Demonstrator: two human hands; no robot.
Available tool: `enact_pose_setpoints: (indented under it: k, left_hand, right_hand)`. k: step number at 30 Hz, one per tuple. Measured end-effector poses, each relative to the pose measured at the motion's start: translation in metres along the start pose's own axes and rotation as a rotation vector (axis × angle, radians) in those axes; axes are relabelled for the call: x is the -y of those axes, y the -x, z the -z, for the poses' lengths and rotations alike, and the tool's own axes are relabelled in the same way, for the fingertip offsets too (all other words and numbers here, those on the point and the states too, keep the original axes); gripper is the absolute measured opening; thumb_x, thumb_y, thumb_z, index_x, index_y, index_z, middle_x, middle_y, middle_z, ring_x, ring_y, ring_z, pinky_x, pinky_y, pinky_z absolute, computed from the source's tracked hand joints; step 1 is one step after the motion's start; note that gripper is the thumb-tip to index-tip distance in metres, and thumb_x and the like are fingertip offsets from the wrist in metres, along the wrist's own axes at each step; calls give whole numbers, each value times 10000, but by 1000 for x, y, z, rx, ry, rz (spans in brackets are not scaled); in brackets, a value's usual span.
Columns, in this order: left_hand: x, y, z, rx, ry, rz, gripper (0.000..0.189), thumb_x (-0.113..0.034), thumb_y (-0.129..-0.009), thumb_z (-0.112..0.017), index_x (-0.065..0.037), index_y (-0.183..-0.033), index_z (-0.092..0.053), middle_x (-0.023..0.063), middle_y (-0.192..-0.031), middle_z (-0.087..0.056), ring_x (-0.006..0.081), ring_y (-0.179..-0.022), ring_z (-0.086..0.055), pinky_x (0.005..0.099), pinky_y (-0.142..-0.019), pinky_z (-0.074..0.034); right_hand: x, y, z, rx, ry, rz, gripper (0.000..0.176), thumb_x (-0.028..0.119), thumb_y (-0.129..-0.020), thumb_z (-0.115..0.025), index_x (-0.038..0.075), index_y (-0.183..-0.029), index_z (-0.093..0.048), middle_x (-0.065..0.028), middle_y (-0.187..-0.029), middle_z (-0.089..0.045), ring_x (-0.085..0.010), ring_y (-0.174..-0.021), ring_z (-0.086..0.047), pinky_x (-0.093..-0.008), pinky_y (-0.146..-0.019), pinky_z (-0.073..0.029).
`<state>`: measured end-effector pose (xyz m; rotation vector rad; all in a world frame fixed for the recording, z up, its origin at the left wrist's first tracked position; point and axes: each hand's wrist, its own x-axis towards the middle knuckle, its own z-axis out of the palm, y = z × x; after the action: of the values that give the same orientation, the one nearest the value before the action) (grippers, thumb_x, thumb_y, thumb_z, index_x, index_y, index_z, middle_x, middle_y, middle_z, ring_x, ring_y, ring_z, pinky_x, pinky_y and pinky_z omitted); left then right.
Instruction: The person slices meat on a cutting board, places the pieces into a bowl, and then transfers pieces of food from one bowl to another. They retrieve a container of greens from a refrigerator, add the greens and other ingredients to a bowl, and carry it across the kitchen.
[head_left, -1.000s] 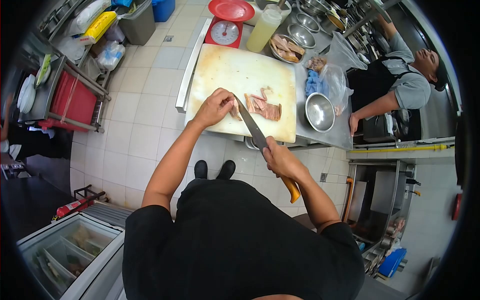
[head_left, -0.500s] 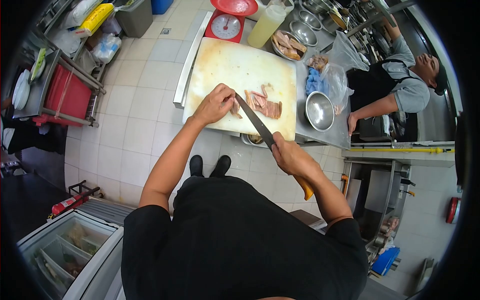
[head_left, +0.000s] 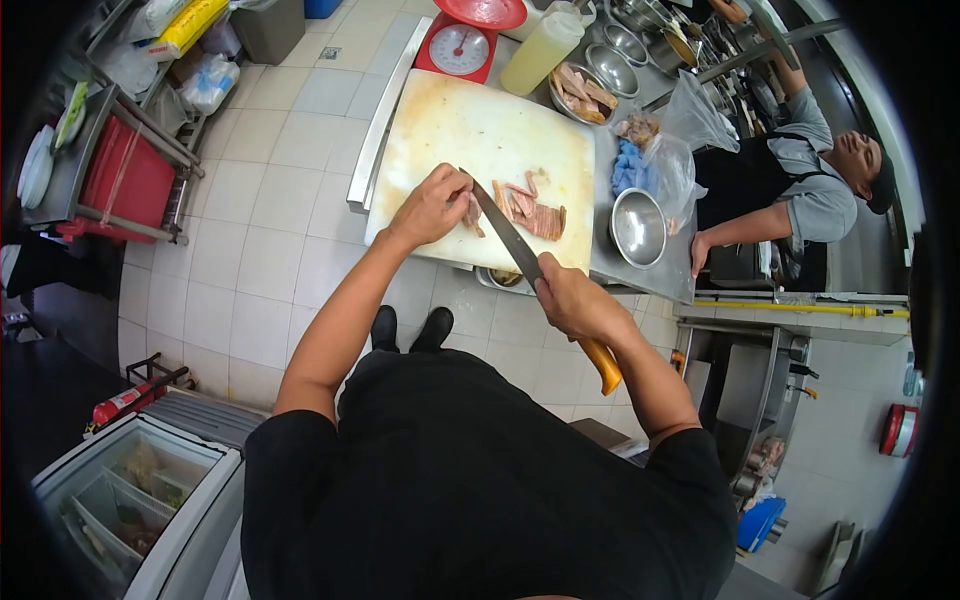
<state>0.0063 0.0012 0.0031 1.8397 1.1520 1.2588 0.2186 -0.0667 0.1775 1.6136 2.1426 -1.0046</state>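
Observation:
My right hand is wrapped round a long knife with a yellow-orange handle; its blade slants up and left over the cutting board. My left hand has its fingers curled on a small piece of meat, beside the blade's tip. To the right of the blade lies a row of sliced meat with a thin strip above it. The blade's tip is partly behind my left fingertips.
Behind the board stand a red scale, a bottle of yellowish liquid and a bowl of meat. An empty metal bowl sits right, near plastic bags. A person in a black apron leans on the counter.
The knife and my right hand have shifted slightly left, and the handle has tilted a little. My left hand stays at the small piece.

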Motion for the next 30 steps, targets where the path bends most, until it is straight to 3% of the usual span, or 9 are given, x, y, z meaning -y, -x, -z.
enact_pose_setpoints:
  k: [5,18,20,21,23,28,30]
  left_hand:
    - [1,-1,2,-2,11,1,121,-41,-864,-569,4,-975,-588,123,-923,-547,240,-807,-577,317,-731,-480]
    - [10,-5,1,-26,5,-50,122,-58,-839,-578,-4,-947,-601,137,-895,-549,267,-788,-592,337,-724,-492]
    - [9,-1,-2,-29,-1,-65,119,-57,-838,-579,-4,-942,-601,137,-896,-550,269,-791,-594,339,-725,-494]
    - [7,0,-2,-7,-32,-47,106,-40,-839,-576,2,-934,-595,126,-893,-552,255,-777,-590,331,-714,-490]
    - [6,-2,0,10,-64,-28,93,-23,-840,-573,8,-926,-588,115,-890,-553,241,-763,-587,324,-703,-487]
    - [4,4,4,-60,56,117,161,-56,-824,-581,-23,-982,-580,123,-939,-531,248,-782,-585,338,-731,-491]
    - [0,11,3,-9,55,55,165,-43,-820,-586,-18,-983,-578,109,-940,-526,212,-776,-577,320,-709,-485]
  right_hand:
    - [12,-11,8,43,-117,-53,141,104,-928,-364,-37,-930,-373,-272,-641,-575,-350,-459,-583,-448,-434,-467]
    - [15,-57,-19,-86,-190,-42,170,123,-933,-387,-45,-960,-391,-281,-691,-595,-354,-481,-601,-437,-420,-490]
    - [12,-49,-21,-79,-203,-89,165,168,-956,-404,6,-963,-379,-150,-613,-536,-246,-447,-546,-364,-401,-478]
    - [10,-44,-19,-81,-203,-87,165,168,-956,-404,6,-963,-379,-150,-613,-536,-246,-447,-546,-364,-401,-478]
    - [9,-31,-12,25,-171,-109,175,146,-949,-383,-25,-986,-373,-261,-673,-590,-331,-460,-587,-431,-426,-487]
    - [12,-27,-15,7,-181,-106,181,159,-958,-383,-20,-984,-375,-237,-646,-580,-322,-457,-580,-428,-436,-485]
    - [5,-31,-24,-7,-194,-116,184,163,-961,-383,-19,-984,-375,-228,-635,-577,-318,-459,-582,-425,-436,-483]
